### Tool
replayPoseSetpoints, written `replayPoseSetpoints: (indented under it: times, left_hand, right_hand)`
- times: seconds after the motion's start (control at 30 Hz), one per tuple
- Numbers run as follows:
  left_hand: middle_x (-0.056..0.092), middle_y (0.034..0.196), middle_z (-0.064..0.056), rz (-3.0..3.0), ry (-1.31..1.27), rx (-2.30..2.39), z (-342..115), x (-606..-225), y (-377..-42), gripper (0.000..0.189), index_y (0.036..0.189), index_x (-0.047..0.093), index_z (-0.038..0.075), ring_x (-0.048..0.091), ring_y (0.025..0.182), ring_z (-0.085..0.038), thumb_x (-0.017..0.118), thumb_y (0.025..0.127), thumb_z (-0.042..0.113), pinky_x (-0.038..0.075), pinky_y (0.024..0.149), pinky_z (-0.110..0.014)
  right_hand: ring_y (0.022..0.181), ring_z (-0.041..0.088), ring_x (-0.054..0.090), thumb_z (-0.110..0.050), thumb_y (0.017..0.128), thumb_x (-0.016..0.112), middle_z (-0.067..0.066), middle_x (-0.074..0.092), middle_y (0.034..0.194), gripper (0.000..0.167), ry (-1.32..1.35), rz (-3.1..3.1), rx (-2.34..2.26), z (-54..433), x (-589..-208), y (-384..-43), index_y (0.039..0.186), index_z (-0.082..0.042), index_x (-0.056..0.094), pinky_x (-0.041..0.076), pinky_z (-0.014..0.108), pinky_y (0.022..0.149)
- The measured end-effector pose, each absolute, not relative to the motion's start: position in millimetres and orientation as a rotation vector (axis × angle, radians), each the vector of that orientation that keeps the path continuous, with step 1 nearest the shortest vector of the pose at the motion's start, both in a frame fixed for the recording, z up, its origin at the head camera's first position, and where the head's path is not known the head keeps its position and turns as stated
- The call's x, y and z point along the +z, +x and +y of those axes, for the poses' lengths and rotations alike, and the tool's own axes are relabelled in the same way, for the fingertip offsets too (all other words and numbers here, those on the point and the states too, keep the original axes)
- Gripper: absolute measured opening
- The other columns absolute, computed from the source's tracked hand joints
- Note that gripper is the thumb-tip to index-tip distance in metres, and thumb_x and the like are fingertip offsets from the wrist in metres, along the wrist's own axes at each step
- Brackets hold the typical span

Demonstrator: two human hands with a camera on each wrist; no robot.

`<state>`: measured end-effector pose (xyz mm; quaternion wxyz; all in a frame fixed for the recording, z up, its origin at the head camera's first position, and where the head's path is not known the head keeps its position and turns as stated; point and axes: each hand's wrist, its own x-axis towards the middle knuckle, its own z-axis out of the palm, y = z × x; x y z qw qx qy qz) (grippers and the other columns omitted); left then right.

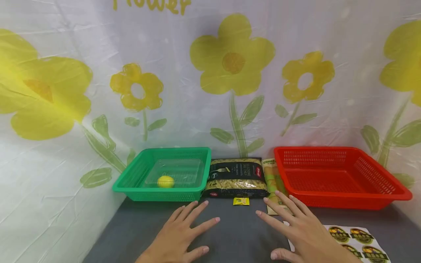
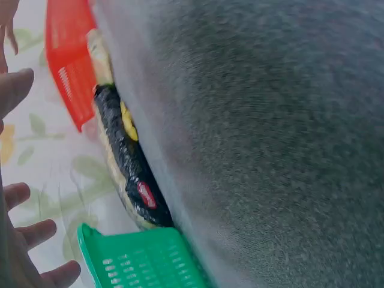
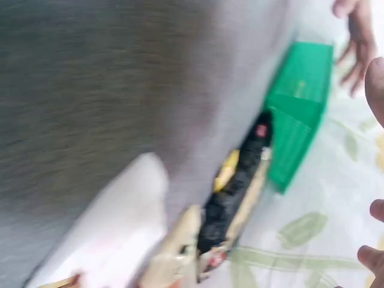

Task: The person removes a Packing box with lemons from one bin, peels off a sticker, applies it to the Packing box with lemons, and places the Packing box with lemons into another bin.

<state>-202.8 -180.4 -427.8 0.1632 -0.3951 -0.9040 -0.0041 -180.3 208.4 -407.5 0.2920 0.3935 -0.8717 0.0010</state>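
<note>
Nearest, we saw the left hand (image 1: pixel 179 233) and right hand (image 1: pixel 302 233) above the dark grey surface (image 1: pixel 236 235), all fingers spread and fairly straight, gripping nothing. A sheet of printed labels (image 1: pixel 356 241) lay partly hidden by the right hand. Beyond the hands, the yellow sachet (image 1: pixel 241 201) lay just in front of the black pasta bag (image 1: pixel 236 179). We found a green-and-yellow packet (image 1: pixel 271 173) between that bag and the red basket (image 1: pixel 325 196); leftward, the green basket (image 1: pixel 164 196) held a clear plastic container (image 1: pixel 187 171) and a yellow ball-like item (image 1: pixel 166 181)
</note>
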Motion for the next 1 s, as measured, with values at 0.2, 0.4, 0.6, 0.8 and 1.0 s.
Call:
replayPoseSetpoints:
  times: [0.2, 0.4, 0.6, 0.8, 1.0]
  left_hand:
    - [0.035, 0.161, -0.002, -2.640, -0.949, -0.213, -191.1, -425.3, -205.8, 0.067, 0.159, 0.020, 0.049, 0.041, 0.143, -0.029, 0.049, 0.100, 0.062, 0.041, 0.106, -0.061]
    - [0.044, 0.154, -0.005, -2.578, -0.738, -0.433, -208.5, -429.0, -208.3, 0.066, 0.157, 0.032, 0.045, 0.048, 0.137, -0.033, 0.061, 0.098, 0.053, 0.048, 0.097, -0.063]
    - [0.046, 0.150, -0.011, -2.452, -0.486, -0.725, -216.1, -437.2, -218.6, 0.063, 0.151, 0.047, 0.026, 0.046, 0.135, -0.034, 0.072, 0.095, 0.033, 0.048, 0.095, -0.062]
    - [0.056, 0.132, -0.015, -2.228, -0.193, -1.049, -209.7, -444.1, -231.6, 0.049, 0.138, 0.056, 0.006, 0.056, 0.118, -0.032, 0.074, 0.093, 0.017, 0.052, 0.090, -0.058]
    - [0.062, 0.117, -0.015, -2.041, 0.086, -1.234, -207.6, -449.9, -248.8, 0.036, 0.125, 0.060, 0.001, 0.062, 0.098, -0.023, 0.071, 0.095, 0.017, 0.057, 0.076, -0.029]
  right_hand:
    - [0.150, 0.038, 0.027, -0.073, 0.086, 0.060, 0.001, 0.035, 0.163, 0.087, 0.988, -2.305, 0.166, 189.7, -389.8, -188.7, 0.159, -0.031, 0.036, 0.004, 0.046, 0.126]
    - [0.150, 0.039, 0.028, -0.071, 0.087, 0.061, 0.000, 0.033, 0.164, 0.087, 0.962, -2.261, 0.289, 168.6, -376.9, -201.3, 0.159, -0.029, 0.036, 0.032, 0.066, 0.109]
    - [0.153, 0.035, 0.021, -0.061, 0.084, 0.071, 0.000, 0.032, 0.164, 0.091, 0.964, -2.308, 0.411, 146.2, -370.2, -214.8, 0.160, -0.028, 0.034, 0.031, 0.068, 0.112]
    - [0.155, 0.031, 0.015, -0.053, 0.087, 0.074, -0.001, 0.029, 0.165, 0.091, 1.006, -2.346, 0.649, 114.3, -367.4, -227.7, 0.161, -0.028, 0.029, 0.028, 0.068, 0.114]
    - [0.156, 0.026, 0.012, -0.053, 0.092, 0.069, -0.004, 0.024, 0.167, 0.086, 1.041, -2.394, 0.884, 85.7, -368.7, -240.2, 0.162, -0.029, 0.025, 0.026, 0.065, 0.117]
